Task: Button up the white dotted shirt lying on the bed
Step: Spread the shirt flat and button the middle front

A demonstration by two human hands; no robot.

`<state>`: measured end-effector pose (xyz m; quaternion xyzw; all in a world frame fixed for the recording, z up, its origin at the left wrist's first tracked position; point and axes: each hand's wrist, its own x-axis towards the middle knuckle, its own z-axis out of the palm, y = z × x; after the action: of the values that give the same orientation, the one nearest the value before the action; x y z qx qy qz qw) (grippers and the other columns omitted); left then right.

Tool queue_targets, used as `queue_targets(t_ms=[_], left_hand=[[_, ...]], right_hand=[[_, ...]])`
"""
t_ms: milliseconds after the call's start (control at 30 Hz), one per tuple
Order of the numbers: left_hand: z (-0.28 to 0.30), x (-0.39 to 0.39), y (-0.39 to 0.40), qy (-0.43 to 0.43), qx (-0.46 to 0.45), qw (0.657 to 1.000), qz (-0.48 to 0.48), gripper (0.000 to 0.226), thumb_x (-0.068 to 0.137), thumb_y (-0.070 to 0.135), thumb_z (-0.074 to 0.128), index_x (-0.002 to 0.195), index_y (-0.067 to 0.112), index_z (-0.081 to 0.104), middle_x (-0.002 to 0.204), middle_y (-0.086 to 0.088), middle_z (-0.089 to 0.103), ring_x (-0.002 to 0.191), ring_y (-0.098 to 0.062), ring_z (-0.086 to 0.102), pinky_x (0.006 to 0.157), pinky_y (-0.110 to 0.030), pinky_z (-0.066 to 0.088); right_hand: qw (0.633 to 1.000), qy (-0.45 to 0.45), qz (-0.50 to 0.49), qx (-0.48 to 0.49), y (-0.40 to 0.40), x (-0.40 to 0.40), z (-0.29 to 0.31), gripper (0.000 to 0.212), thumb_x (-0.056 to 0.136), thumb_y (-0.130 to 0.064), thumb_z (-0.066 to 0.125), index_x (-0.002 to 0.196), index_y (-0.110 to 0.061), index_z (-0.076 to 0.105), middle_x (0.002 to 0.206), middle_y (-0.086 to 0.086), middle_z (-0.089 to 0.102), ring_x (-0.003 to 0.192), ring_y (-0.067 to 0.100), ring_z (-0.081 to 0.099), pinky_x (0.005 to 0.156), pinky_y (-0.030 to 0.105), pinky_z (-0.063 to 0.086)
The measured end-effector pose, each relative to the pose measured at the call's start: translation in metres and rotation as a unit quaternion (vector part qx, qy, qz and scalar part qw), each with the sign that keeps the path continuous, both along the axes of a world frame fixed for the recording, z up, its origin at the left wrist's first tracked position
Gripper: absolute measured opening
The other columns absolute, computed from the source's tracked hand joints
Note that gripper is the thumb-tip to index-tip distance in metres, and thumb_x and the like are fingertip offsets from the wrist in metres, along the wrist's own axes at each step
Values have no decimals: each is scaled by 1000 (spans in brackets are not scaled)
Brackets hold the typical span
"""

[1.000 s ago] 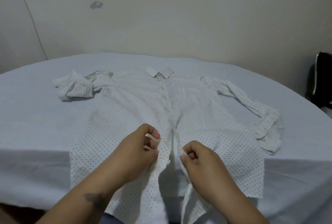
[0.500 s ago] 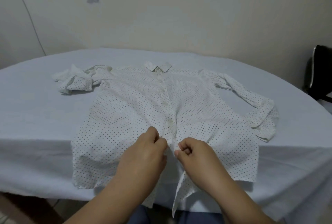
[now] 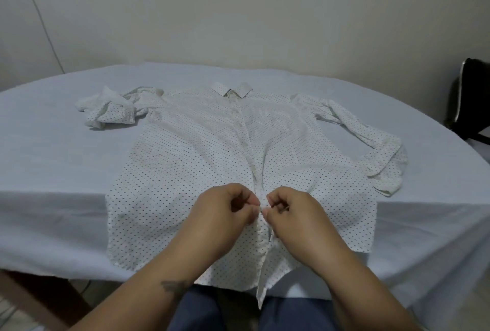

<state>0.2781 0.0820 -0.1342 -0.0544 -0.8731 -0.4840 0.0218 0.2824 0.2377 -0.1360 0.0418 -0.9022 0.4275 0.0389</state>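
Pinching the front placket near the hem, both hands, left hand (image 3: 225,214) and right hand (image 3: 291,214), nearly touch over the white dotted shirt (image 3: 185,171), which lies flat on the bed (image 3: 53,158), collar at the far side.

One white cotton shirt with small dark dots (image 3: 185,171) lies on one bed under a pale blue sheet (image 3: 53,145). Two bare hands, left hand (image 3: 225,214) and right hand (image 3: 294,214), meet at its front. About three small white buttons (image 3: 240,123) show, perhaps more. One black chair (image 3: 472,100) stands at the edge.
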Motion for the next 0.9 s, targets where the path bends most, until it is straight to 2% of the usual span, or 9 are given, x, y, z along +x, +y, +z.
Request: queue_targets(t_ms=[200, 300, 367, 467, 567, 667, 733, 800, 900], left_hand=[[-3, 1, 3, -29, 38, 999, 14, 10, 83, 17, 71, 77, 25, 68, 68, 6, 73, 66, -16, 69, 71, -43, 60], [-3, 0, 3, -40, 76, 996, 21, 9, 82, 12, 71, 79, 21, 69, 69, -1, 73, 73, -27, 70, 67, -48, 58], [-3, -1, 3, -42, 82, 995, 26, 8, 81, 12, 72, 78, 20, 69, 69, -4, 73, 73, -29, 70, 66, -48, 58], [-7, -3, 2, -34, 83, 996, 26, 10, 79, 13, 74, 75, 21, 70, 68, -2, 73, 64, -19, 69, 63, -39, 58], [-11, -4, 1, 2, 50, 998, 26, 14, 79, 16, 74, 71, 26, 69, 63, 9, 71, 51, 2, 59, 49, -14, 48], [-14, -5, 0, 29, 14, 999, 25, 17, 79, 20, 73, 69, 32, 67, 61, 18, 67, 51, 5, 57, 48, -10, 43], [-14, -4, 0, 34, 3, 999, 23, 17, 79, 21, 71, 69, 34, 66, 63, 22, 66, 52, 6, 58, 50, -12, 43], [-15, -4, 1, 43, -17, 999, 20, 15, 79, 24, 70, 70, 35, 65, 64, 25, 66, 53, 6, 58, 51, -13, 42], [-17, -2, 3, 46, -17, 999, 19, 9, 80, 27, 67, 75, 35, 64, 65, 21, 66, 53, 6, 57, 48, -9, 38]], right_hand=[[1000, -13, 7, -18, -1, 2, -2, 8, 91, -20, 64, 83, -24, 63, 65, -4, 57, 59, 11, 55, 55, 23, 47], [1000, -17, 7, -25, -1, 1, -2, 7, 90, -19, 64, 84, -23, 64, 66, -1, 58, 60, 14, 56, 61, 35, 54], [999, -20, 8, -26, -1, 2, -1, 7, 89, -18, 65, 85, -24, 64, 66, 0, 58, 60, 15, 57, 64, 38, 55], [999, -31, 12, -35, -1, 3, 0, 8, 88, -17, 67, 84, -23, 64, 66, 7, 62, 57, 13, 61, 62, 35, 55], [995, -65, 27, -77, -2, 4, 2, 5, 89, -17, 67, 85, -21, 66, 63, 4, 65, 53, 5, 66, 50, 21, 50], [989, -81, 24, -119, -2, 4, 2, 14, 94, -14, 58, 87, -19, 69, 68, -1, 72, 57, 4, 68, 48, 8, 44], [989, -80, 18, -121, -1, 4, 1, 17, 94, -11, 56, 87, -19, 69, 71, -1, 73, 60, 5, 70, 49, 10, 44], [991, -75, 15, -110, -1, 3, 0, 12, 91, -12, 62, 83, -19, 68, 64, -2, 71, 60, 7, 71, 51, 16, 45], [995, -60, 5, -79, -1, 2, -2, 9, 89, -19, 68, 80, -21, 66, 61, 2, 68, 57, 5, 70, 54, 22, 50]])
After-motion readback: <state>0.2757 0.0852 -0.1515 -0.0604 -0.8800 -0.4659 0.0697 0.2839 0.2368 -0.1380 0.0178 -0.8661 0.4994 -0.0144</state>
